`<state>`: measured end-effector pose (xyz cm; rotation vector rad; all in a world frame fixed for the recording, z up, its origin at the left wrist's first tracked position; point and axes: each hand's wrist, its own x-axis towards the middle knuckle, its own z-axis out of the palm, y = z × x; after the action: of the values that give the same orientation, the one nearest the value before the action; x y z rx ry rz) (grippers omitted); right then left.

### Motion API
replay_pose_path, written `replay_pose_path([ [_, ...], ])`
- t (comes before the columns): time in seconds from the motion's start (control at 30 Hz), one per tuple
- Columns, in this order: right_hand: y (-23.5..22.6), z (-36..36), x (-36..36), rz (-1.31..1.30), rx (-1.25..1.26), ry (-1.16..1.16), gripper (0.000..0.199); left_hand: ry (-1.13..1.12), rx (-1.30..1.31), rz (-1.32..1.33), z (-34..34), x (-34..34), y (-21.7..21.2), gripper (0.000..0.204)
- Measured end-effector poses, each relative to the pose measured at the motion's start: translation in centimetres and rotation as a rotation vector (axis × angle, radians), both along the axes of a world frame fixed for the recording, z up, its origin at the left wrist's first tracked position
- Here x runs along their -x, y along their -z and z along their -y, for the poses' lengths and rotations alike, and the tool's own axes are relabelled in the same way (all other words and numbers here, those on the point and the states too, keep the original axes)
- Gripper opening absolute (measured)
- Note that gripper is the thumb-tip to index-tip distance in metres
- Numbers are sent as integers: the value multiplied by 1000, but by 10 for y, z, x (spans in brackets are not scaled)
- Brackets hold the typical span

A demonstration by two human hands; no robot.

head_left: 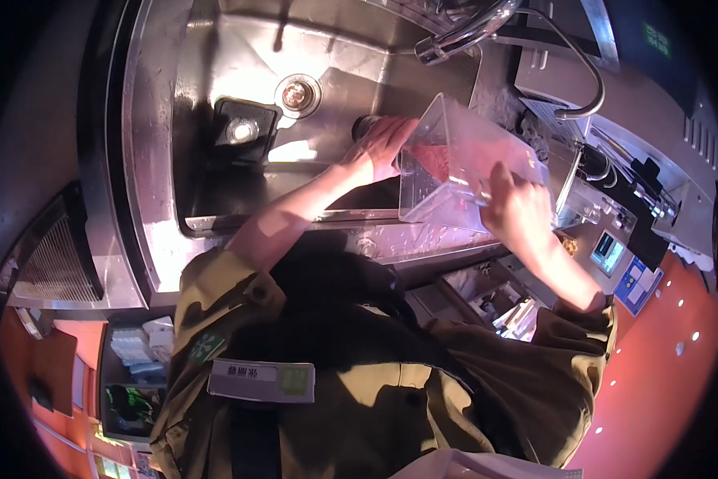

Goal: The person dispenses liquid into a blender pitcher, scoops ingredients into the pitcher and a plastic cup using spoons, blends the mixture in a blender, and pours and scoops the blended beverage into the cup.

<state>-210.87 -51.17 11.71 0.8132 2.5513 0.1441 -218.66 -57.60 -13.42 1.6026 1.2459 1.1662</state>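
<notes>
A clear plastic container (pixel 435 203) is held tilted above the sink's front right edge, with its open end toward the left. My left hand (pixel 379 150) grips its left side, fingers pointing away from me and partly hidden at the wall. Fingers curled, my right hand (pixel 519 206) holds the container's right side. Reddish colour shows through the clear walls; whether something lies inside I cannot tell. Just beyond my left hand, a small dark round object (pixel 364 128) sits in the sink, partly covered by the fingers.
The steel sink (pixel 203 172) has a round drain (pixel 297 96) and a black square tray (pixel 245 132) in it. A chrome faucet (pixel 471 33) reaches over the far right side. On the right counter stand a small screen device (pixel 606 251) and a blue card (pixel 638 283).
</notes>
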Motion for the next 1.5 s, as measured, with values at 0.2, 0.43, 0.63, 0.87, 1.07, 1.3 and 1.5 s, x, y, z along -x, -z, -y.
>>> replay_pose_path([
  [0.2, 5, -2, 3, 10, 5, -3, 8, 2, 3, -23, -11, -1, 5, 93],
  [0.43, 7, -2, -7, -12, 48, 53, 13, -35, -61, -25, -11, -3, 9, 90],
  [0.63, 10, -1, -3, 31, 54, 52, 14, -86, -109, 39, -1, -5, 8, 91],
  [0.87, 0, 0, 2, 36, 57, 98, 11, -71, -121, 37, -2, -1, 3, 87],
  [1.07, 8, 10, -2, -14, 78, 24, 10, -34, -30, -9, -7, -10, 20, 89],
  [1.3, 0, 1, 2, -8, 91, 77, 13, -69, -73, 20, -2, -11, 12, 93],
  [1.5, 12, -3, 1, 107, 75, 60, 14, -74, -23, 23, -4, -11, 7, 89],
])
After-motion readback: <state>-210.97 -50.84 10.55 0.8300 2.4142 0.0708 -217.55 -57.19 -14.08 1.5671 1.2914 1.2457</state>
